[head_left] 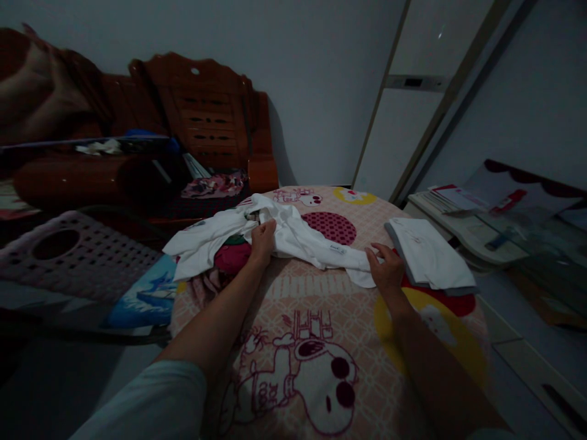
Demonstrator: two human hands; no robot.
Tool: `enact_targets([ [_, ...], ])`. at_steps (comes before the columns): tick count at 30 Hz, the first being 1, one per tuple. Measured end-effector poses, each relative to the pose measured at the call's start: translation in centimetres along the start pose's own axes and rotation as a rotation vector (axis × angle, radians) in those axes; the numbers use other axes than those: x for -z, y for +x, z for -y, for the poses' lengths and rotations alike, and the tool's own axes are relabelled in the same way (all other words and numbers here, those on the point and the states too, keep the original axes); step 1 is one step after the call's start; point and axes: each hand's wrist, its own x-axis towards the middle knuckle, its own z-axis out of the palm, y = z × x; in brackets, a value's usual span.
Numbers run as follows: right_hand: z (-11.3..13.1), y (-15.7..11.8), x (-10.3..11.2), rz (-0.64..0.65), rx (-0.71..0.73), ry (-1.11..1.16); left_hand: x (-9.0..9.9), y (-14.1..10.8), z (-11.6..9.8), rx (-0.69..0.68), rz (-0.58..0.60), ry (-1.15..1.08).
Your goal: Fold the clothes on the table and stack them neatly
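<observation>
A white garment (312, 244) with a small dark print stretches across the round table. My left hand (263, 241) is closed on its bunched middle. At the garment's right end, my right hand (386, 269) pinches the edge, thumb and fingers curled; its other fingertips are partly hidden. On the left, more white fabric (206, 235) lies loosely over a heap holding a dark red cloth (233, 255) and a bit of green cloth (236, 240). Right of my right hand sits a folded white and grey stack of cloth (431, 253).
A patterned tablecloth (321, 305) covers the table. Behind on the left stands a carved wooden bench (206, 116) with cloths on it; another person's bare feet (55, 85) rest there. A woven pink chair (82, 256) is at left, a glass-topped stand (527, 238) at right.
</observation>
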Motion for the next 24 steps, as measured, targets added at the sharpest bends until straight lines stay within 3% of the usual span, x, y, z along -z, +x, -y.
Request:
enact_targets([
  [7,-0.3,0.3,0.1,-0.046,0.006,0.012,0.1,-0.1,-0.1,-0.028,0.018,-0.042],
  [13,-0.6,0.0,-0.3,-0.002,-0.009,-0.012,0.2,-0.3,-0.4,-0.073,0.016,-0.031],
  [19,-0.7,0.2,0.0,-0.011,0.006,0.006,0.6,-0.3,-0.8,-0.173,0.150,0.017],
  [24,-1.2,0.0,-0.3,0.150,0.028,0.048,1.0,-0.3,-0.8,-0.212,0.227,0.030],
])
